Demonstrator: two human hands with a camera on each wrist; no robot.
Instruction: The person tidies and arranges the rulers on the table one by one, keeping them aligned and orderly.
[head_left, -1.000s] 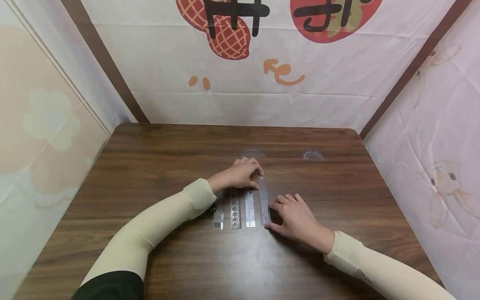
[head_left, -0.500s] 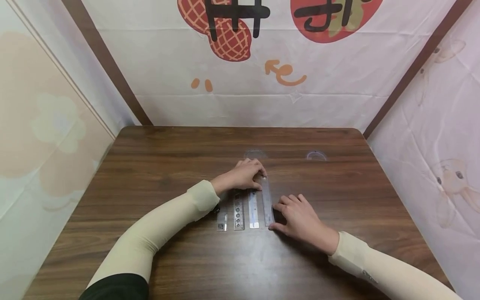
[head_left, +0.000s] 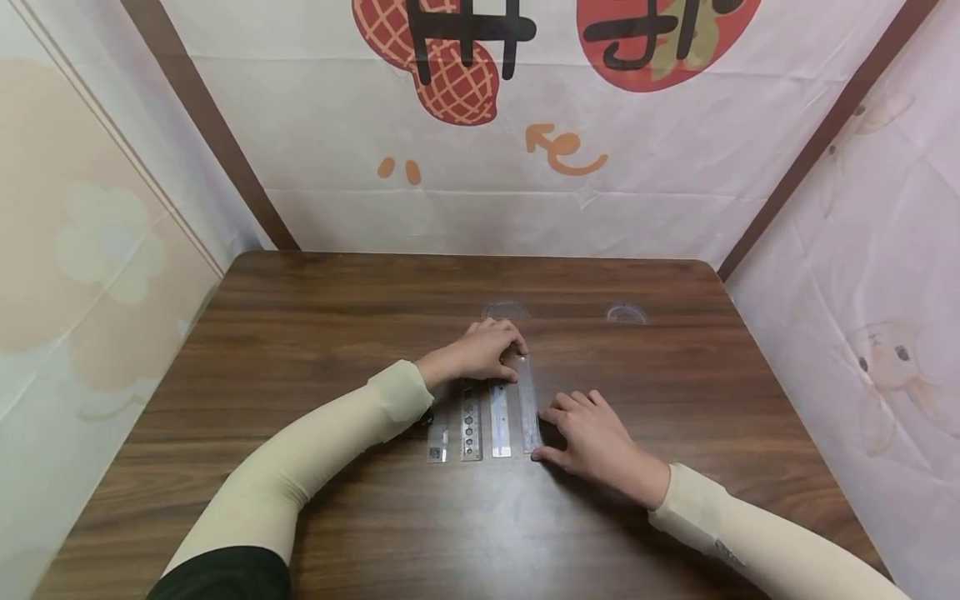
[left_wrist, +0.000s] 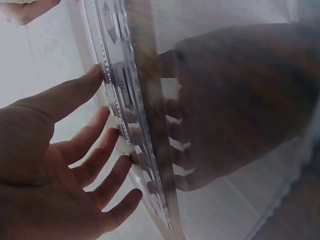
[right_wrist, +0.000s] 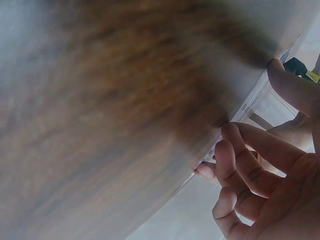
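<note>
Several clear rulers lie side by side on the brown wooden table. My left hand [head_left: 483, 350] touches the far end of the rightmost ruler [head_left: 528, 408] with forefinger and thumb. At this ruler's near right corner, my right hand [head_left: 592, 437] rests thumb and forefinger along the edge. Left of it lie a ruler with a pale blue-white face [head_left: 501, 423], a ruler with a row of dark holes [head_left: 470, 433] and a ruler with a small square mark [head_left: 437, 450]. The left hand and wrist cover parts of their far ends.
Behind the left hand lies a clear protractor [head_left: 506, 309], partly covered by the fingers. Another protractor [head_left: 626, 313] lies farther right. The wooden table [head_left: 337, 292] ends at printed cloth walls [head_left: 480, 217] at the back and sides.
The head view shifts slightly. Both hands stay at the two ends of the rightmost ruler, and the rulers keep nearly the same places.
</note>
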